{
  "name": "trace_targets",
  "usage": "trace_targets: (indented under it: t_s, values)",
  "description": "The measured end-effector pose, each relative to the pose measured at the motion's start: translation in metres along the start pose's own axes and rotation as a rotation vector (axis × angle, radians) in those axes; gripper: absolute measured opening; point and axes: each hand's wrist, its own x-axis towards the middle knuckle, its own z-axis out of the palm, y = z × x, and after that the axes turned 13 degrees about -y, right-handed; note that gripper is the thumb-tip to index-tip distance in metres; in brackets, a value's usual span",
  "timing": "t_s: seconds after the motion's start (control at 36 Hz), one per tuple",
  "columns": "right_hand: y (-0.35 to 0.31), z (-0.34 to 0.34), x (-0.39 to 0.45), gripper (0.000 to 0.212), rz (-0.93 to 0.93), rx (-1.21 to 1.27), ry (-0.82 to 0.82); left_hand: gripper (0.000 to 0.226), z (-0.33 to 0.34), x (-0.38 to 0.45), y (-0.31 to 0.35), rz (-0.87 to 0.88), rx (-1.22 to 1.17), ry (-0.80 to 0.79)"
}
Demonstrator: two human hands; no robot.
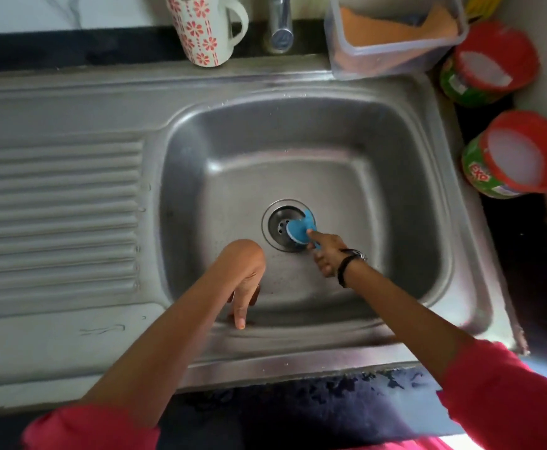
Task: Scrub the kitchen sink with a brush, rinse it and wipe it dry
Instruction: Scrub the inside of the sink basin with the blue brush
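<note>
The steel sink [395,196] fills the middle of the head view, with its round drain [275,219] near the basin's centre. My right hand [327,251] grips a blue brush [299,227]; its forefinger lies along the brush head, which presses on the drain's right side. My left hand [244,280] hangs bent at the wrist over the basin's near wall, fingers pointing down and back, one fingertip touching the front rim. It holds nothing.
The ribbed drainboard [57,209] lies to the left. The tap [280,24] and a flowered jug [205,27] stand behind the basin. A clear tub with an orange cloth [395,34] sits at back right. Two red-topped jars [489,63] [518,154] stand on the right.
</note>
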Motion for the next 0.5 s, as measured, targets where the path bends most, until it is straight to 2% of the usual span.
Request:
trace_targets:
  t_s: [0.06,0.11,0.17,0.22,0.28,0.36,0.5]
  values:
    - [-0.005,-0.008,-0.009,0.035,-0.044,-0.144,0.039,0.070,-0.002,0.001,-0.002,0.024,-0.028,-0.049]
    - [-0.011,-0.016,-0.017,0.033,-0.108,-0.261,0.101,0.057,-0.005,0.004,-0.004,0.111,-0.167,-0.044]
    - [-0.020,-0.026,-0.030,0.031,-0.173,-0.312,0.164,0.047,-0.013,-0.002,-0.007,0.189,-0.288,0.136]
    - [-0.032,-0.036,-0.045,0.031,-0.233,-0.379,0.225,0.044,-0.026,-0.011,-0.011,0.191,-0.300,0.386]
    - [-0.045,-0.046,-0.061,0.032,-0.286,-0.491,0.271,0.043,-0.040,-0.019,-0.015,0.169,-0.281,0.557]
    - [-0.062,-0.064,-0.081,0.034,-0.364,-0.590,0.378,0.038,-0.063,-0.034,-0.019,0.162,-0.267,0.660]
    - [-0.096,-0.103,-0.116,0.033,-0.559,-0.532,0.529,0.028,-0.115,-0.064,-0.013,0.201,-0.303,0.902]
